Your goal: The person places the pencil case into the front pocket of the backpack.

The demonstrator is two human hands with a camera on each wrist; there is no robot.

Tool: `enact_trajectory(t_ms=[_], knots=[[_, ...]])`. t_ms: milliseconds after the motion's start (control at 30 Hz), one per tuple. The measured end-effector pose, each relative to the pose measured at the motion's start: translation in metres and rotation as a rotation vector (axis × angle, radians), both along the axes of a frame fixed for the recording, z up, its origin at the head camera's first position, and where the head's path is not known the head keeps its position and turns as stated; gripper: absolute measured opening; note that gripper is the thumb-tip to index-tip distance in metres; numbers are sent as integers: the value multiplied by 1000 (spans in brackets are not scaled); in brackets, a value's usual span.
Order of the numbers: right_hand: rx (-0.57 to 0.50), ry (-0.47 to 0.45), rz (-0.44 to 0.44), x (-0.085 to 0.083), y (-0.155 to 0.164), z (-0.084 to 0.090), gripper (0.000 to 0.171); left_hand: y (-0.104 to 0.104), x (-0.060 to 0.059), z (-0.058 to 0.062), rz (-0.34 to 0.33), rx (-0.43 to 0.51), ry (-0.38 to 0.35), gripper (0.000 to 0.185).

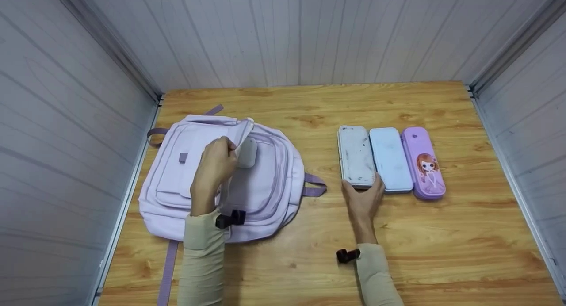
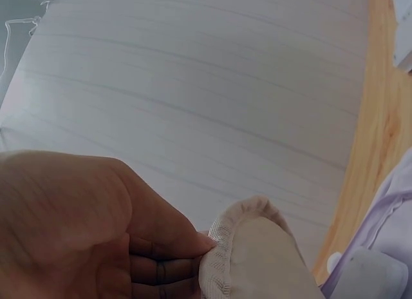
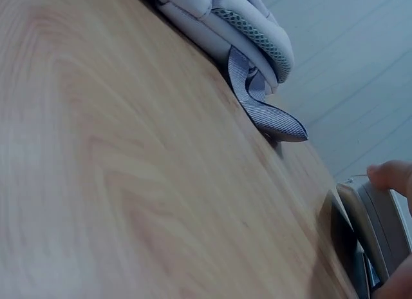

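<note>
A lilac backpack (image 1: pixel 185 177) lies flat on the wooden table (image 1: pixel 309 102) at the left. My left hand (image 1: pixel 216 164) pinches its top flap (image 1: pixel 242 131) and holds it lifted; the left wrist view shows my fingers (image 2: pixel 161 260) on the flap's edge (image 2: pixel 251 247). Right of the bag lie three pencil cases side by side: a worn white one (image 1: pixel 356 155), a pale blue one (image 1: pixel 391 159) and a purple one with a cartoon girl (image 1: pixel 423 162). My right hand (image 1: pixel 365 195) grips the near end of the white case (image 3: pixel 376 228), thumb and fingers on either side.
White panelled walls (image 1: pixel 287 32) close in the table at the back and both sides. A lilac strap loop (image 1: pixel 315 185) (image 3: pixel 264 109) sticks out from the bag's right side toward the cases. Another strap (image 1: pixel 168 270) hangs over the front edge.
</note>
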State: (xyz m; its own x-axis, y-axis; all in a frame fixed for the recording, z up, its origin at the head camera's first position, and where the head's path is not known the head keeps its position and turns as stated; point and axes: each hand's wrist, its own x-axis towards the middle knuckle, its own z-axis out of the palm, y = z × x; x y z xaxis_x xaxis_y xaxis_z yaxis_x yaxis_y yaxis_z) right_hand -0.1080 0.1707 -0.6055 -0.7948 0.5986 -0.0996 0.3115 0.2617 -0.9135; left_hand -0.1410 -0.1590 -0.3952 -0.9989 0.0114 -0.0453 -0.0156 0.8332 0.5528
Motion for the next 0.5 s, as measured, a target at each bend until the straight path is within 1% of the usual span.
enact_trajectory(t_ms=[267,500], knots=[[-116,21,-6,-1,3,6,93,-1,-1,0,1,2,6,20],[-296,104,-4,-2,5,9,91,-3,-1,1,19,-1,12,19]])
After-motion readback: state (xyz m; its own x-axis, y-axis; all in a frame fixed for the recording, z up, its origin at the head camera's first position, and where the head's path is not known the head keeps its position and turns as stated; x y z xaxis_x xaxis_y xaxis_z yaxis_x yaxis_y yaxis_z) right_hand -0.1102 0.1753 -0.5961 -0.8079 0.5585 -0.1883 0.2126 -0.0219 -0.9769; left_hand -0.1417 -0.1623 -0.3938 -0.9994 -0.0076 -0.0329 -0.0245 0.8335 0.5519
